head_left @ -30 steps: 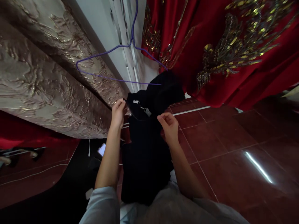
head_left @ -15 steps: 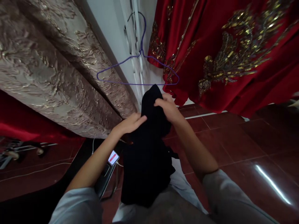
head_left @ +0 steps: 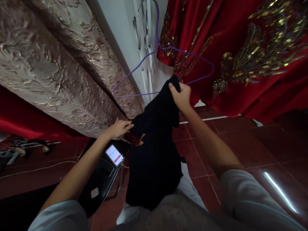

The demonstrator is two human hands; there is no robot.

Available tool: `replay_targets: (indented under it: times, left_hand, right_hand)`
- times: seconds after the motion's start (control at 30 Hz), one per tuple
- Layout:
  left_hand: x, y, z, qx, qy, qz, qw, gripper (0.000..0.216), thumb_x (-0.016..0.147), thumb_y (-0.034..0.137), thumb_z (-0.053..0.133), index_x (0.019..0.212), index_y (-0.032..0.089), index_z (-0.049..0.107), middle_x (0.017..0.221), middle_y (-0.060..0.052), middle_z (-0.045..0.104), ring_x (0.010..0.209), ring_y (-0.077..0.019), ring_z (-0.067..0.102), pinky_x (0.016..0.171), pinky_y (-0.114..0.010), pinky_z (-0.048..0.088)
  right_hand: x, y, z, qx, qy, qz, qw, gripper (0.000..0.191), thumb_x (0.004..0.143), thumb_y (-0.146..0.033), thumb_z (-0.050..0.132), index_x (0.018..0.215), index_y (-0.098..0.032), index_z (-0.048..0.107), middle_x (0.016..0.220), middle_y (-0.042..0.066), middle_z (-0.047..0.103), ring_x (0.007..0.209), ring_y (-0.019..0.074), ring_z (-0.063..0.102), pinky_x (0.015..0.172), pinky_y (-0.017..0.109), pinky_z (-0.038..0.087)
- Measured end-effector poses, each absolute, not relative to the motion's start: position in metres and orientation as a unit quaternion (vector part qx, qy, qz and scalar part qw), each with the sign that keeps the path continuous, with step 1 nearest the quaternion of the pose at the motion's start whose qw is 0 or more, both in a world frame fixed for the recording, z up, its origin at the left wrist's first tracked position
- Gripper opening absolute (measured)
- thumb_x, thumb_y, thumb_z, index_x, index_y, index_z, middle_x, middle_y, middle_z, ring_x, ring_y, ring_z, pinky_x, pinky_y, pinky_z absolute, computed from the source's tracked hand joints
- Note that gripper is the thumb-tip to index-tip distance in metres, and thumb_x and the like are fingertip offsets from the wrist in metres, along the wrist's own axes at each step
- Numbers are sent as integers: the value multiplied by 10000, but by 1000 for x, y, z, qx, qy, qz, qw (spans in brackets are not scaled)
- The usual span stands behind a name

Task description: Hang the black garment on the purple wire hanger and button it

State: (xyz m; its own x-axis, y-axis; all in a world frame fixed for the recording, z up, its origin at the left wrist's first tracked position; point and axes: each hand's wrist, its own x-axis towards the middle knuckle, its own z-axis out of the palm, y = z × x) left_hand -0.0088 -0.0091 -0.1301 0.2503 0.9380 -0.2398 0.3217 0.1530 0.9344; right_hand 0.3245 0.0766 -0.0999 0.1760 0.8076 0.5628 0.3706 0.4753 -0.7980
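A black garment (head_left: 154,166) stretches from my lap up toward the purple wire hanger (head_left: 137,69); its exact kind does not show. My right hand (head_left: 181,96) is closed on its upper end, thumb on top, right at the hanger's bottom bar. Lower and to the left, my left hand (head_left: 120,128) pinches another edge of the cloth between thumb and fingers. The hanger hangs tilted, its right end higher, and part of its bottom bar is hidden behind the garment. Through a gap in the cloth some skin-coloured surface shows.
Beige embossed curtain-like fabric (head_left: 72,70) hangs at left, red gowns with gold sequins (head_left: 204,64) at right. A white metal frame (head_left: 146,41) stands behind the hanger. On a black table (head_left: 96,175) at left lies a lit phone (head_left: 114,155) with a cable. The floor (head_left: 231,144) is red tile.
My hands have spread apart, the left moving left and the right moving up and right, drawing the cloth wider. The hanger has gone from level to tilted. More of the phone shows.
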Motion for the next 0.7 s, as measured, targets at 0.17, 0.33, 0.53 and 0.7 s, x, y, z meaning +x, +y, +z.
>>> replay_targets:
  times: [0.17, 0.33, 0.53, 0.7]
  left_hand:
    - [-25, 13, -84, 667, 557, 439, 229, 60, 826, 175, 766, 792, 216, 740, 867, -51, 744, 977, -246, 702, 1006, -281, 493]
    - [4, 21, -26, 697, 495, 500, 140, 148, 916, 208, 651, 978, 190, 783, 1035, -52, 763, 1031, -237, 685, 1033, -307, 493]
    - [28, 33, 0, 641, 473, 493, 349, 308, 831, 5, 532, 934, 139, 789, 923, -53, 758, 967, -216, 710, 1030, -327, 517]
    - [22, 29, -13, 629, 434, 494, 415, 332, 845, 88, 569, 1085, 159, 786, 951, -64, 764, 924, -205, 717, 924, -291, 564]
  right_hand:
    - [359, 60, -69, -470, -674, 130, 555, 379, 878, -417, 638, 636, -200, 445, 622, -3, 389, 613, 123, 400, 605, 293, 346]
    - [352, 50, -64, -460, -677, 166, 549, 380, 869, -388, 635, 622, -195, 419, 619, -12, 382, 598, 109, 365, 582, 286, 312]
    - [350, 37, -62, -455, -673, 204, 546, 360, 866, -393, 635, 631, -194, 448, 627, -14, 415, 603, 112, 381, 586, 281, 325]
    - [359, 37, -60, -454, -677, 202, 542, 337, 875, -397, 633, 658, -193, 476, 644, -8, 417, 609, 115, 379, 586, 283, 317]
